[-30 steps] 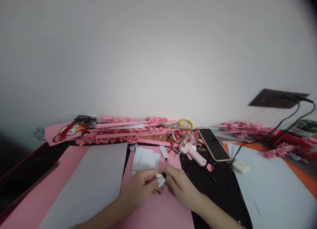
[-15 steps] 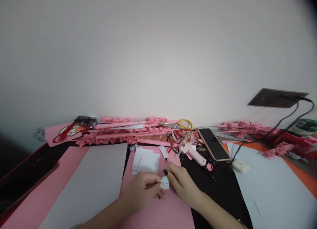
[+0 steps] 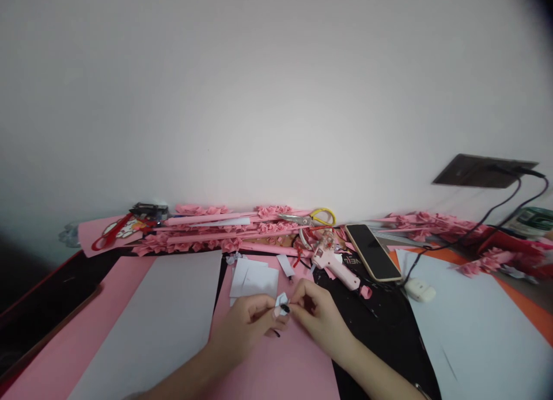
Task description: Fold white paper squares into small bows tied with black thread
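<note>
A small piece of folded white paper (image 3: 281, 298) is pinched between the thumb and fingers of my left hand (image 3: 247, 326), above the pink sheet (image 3: 280, 371). My right hand (image 3: 320, 318) meets the paper from the right, thumb and fingers drawn together at its edge, and a dark fingernail lies over the paper's lower part. The fingers partly cover the folds. Just behind my hands lies a loose stack of white paper squares (image 3: 259, 282), with a small white strip (image 3: 285, 265) to its right.
A pink glue gun (image 3: 341, 271), yellow-handled scissors (image 3: 322, 217) and a phone (image 3: 374, 253) lie farther back. Pink paper flowers on stems (image 3: 190, 244) line the wall. White sheets (image 3: 164, 313) flank the work area; a white case (image 3: 420, 290) and cables (image 3: 488, 221) are on the right.
My right fingers have moved left and onto the folded paper, where before they were slightly apart from it. The paper and my left hand have risen a little in view.
</note>
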Tool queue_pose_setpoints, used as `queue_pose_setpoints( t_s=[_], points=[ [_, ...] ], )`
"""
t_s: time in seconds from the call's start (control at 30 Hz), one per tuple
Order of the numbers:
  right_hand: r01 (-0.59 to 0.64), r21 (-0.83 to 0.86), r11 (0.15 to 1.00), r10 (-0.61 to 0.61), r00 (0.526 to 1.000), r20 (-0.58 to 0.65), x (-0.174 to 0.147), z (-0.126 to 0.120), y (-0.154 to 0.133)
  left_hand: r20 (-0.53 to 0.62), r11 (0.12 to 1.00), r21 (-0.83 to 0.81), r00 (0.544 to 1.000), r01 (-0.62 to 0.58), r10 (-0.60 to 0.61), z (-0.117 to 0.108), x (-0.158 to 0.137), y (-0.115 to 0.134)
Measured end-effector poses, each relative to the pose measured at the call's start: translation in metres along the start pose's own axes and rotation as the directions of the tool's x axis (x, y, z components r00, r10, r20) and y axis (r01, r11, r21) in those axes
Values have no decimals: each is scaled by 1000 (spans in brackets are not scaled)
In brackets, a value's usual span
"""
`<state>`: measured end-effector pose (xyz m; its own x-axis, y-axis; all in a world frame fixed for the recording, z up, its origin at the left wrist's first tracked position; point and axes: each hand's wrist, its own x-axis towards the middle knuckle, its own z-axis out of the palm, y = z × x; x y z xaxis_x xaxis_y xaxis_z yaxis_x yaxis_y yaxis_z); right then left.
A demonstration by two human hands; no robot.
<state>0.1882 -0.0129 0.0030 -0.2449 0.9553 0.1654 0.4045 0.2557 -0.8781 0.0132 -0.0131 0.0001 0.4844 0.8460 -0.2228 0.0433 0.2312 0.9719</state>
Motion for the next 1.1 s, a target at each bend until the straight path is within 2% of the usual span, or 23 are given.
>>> queue_pose_setpoints(
  t_s=[0.13,0.3,0.63,1.1],
  points=[
    [11,-23,1000,-11,1000,-9,-1,0,0,5,999,-41,1000,21,-20,0,1,-2],
    [127,-140,982,-126,992,11,-5,0,-1,-6,995,-72,998,63,-64,1,2,0],
    [277,-239,930,-268,961,72,-10,0,6,-25,998,-14,998,57,-58,4,2,1],
    [278,-234,932,-265,961,85,-10,-1,6,-21,997,-19,997,69,-69,3,1,3]
  ],
)
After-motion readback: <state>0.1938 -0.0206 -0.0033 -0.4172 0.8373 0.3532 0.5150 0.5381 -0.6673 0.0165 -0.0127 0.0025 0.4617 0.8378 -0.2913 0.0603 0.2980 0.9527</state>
